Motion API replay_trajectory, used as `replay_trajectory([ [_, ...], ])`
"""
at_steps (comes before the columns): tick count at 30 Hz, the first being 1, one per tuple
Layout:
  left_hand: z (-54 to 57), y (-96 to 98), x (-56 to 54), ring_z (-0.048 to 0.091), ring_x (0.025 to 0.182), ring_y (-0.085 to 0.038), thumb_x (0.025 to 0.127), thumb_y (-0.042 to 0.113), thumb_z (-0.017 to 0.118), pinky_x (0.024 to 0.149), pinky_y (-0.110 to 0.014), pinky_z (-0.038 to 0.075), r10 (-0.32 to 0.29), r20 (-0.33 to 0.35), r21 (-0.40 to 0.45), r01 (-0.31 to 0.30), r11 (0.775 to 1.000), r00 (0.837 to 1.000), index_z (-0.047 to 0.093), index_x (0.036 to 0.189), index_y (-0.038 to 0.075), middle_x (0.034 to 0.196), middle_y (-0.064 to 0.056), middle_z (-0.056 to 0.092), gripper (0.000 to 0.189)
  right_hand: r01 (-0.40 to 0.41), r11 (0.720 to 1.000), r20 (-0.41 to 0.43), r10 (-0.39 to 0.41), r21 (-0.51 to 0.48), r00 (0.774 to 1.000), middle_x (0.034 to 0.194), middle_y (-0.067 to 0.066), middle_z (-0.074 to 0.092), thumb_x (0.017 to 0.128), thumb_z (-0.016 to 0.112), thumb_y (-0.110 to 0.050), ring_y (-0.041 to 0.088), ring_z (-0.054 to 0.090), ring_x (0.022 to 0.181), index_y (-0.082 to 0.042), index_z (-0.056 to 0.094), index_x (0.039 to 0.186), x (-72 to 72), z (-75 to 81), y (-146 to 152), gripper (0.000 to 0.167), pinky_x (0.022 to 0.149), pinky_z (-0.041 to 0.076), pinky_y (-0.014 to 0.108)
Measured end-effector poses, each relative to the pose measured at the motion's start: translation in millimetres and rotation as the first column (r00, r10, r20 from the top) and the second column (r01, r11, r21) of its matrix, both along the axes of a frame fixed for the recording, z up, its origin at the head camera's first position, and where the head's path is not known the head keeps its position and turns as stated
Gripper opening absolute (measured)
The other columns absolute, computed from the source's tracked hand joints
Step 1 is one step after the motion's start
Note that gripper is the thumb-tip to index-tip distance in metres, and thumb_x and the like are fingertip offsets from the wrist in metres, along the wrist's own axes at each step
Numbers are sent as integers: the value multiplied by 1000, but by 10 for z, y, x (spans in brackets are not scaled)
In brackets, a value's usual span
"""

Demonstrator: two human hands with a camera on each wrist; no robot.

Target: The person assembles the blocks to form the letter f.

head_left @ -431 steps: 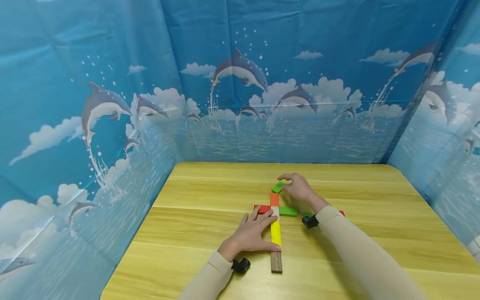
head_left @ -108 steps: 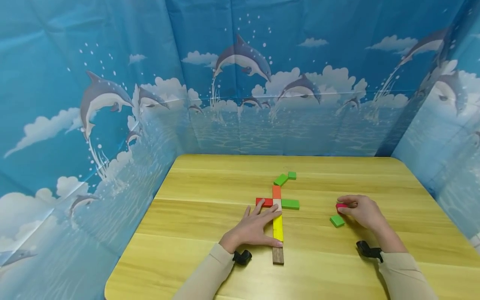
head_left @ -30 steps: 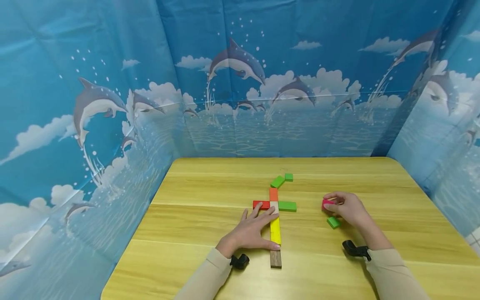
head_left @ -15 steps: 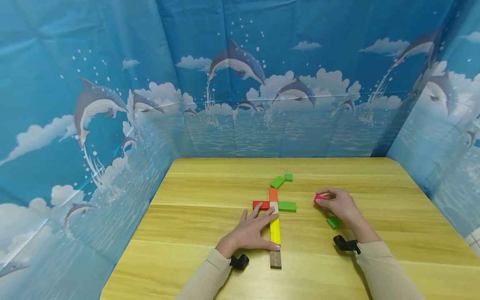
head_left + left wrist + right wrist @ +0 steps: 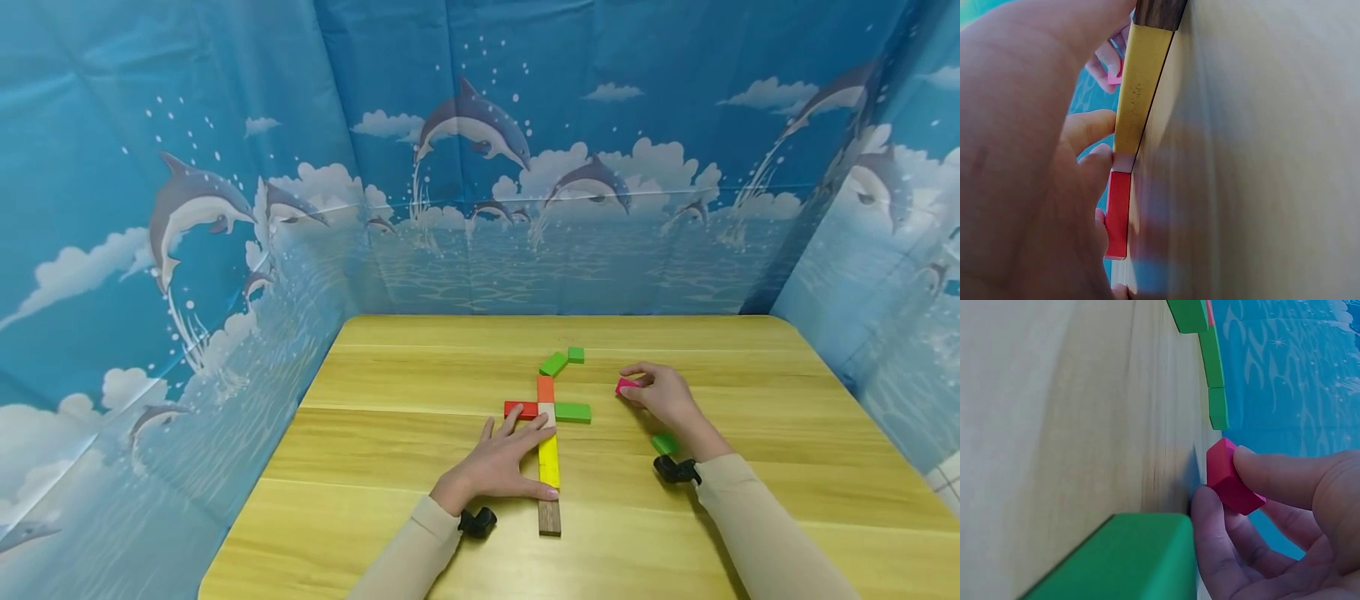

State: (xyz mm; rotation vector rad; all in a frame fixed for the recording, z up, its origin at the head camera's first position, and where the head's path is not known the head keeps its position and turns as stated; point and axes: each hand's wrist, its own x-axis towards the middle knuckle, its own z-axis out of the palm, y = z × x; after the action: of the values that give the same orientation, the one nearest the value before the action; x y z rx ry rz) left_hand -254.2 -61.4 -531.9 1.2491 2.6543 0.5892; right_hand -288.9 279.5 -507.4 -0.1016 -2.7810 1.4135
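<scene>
My left hand [image 5: 498, 467] lies spread along a row of flat blocks, its fingertips on the red block [image 5: 521, 409] and the white block [image 5: 547, 410], its thumb at the joint of the yellow block [image 5: 549, 460] and the brown wood block [image 5: 550, 518]. An orange block [image 5: 545, 388] and a long green block [image 5: 573, 412] adjoin the white one. Beyond the orange block, a slanted green block [image 5: 553, 364] meets a small green block [image 5: 576, 355]. Between thumb and fingers, my right hand [image 5: 664, 399] pinches a pink block [image 5: 1233, 477] right of that small block.
A loose green block [image 5: 664, 443] lies beneath the right forearm, large in the right wrist view. The wooden table [image 5: 420, 375] ends at the back against a blue dolphin curtain [image 5: 480, 250]. A black camera [image 5: 675, 469] is strapped at the right wrist.
The pink block, picked up beside the loose green block, has moved left and farther back in my right hand. Earlier, the small green block joined the slanted one. My left hand has stayed put.
</scene>
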Motion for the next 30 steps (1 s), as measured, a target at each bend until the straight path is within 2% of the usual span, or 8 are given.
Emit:
replay_trajectory([
  [11, 61, 2, 13, -9, 154, -27, 81, 81, 57, 115, -68, -2, -1, 19, 6, 0, 1000, 1000, 23, 161, 35, 168, 12, 8, 98, 18, 1000, 23, -18, -3, 1000, 111, 19, 65, 97, 69, -13, 26, 68, 86, -6, 63, 134, -218, 21, -16, 38, 70, 58, 35],
  [23, 76, 18, 5, -8, 154, -27, 82, 80, 58, 115, -69, -1, 3, 14, 8, -3, 1000, 1000, 22, 161, 36, 168, 12, 8, 98, 10, 999, 36, -8, -50, 999, 117, 22, 64, 99, 67, -12, 30, 68, 93, -5, 61, 136, -433, 28, -88, 38, 75, 59, 37],
  [30, 30, 23, -25, -9, 154, -26, 81, 82, 56, 114, -69, 0, 8, 13, -1, -8, 1000, 1000, 21, 161, 37, 168, 13, 7, 98, 39, 998, 40, -36, -54, 999, 113, 21, 66, 98, 68, -15, 28, 64, 84, -6, 64, 133, -527, -24, -148, 36, 70, 56, 34],
])
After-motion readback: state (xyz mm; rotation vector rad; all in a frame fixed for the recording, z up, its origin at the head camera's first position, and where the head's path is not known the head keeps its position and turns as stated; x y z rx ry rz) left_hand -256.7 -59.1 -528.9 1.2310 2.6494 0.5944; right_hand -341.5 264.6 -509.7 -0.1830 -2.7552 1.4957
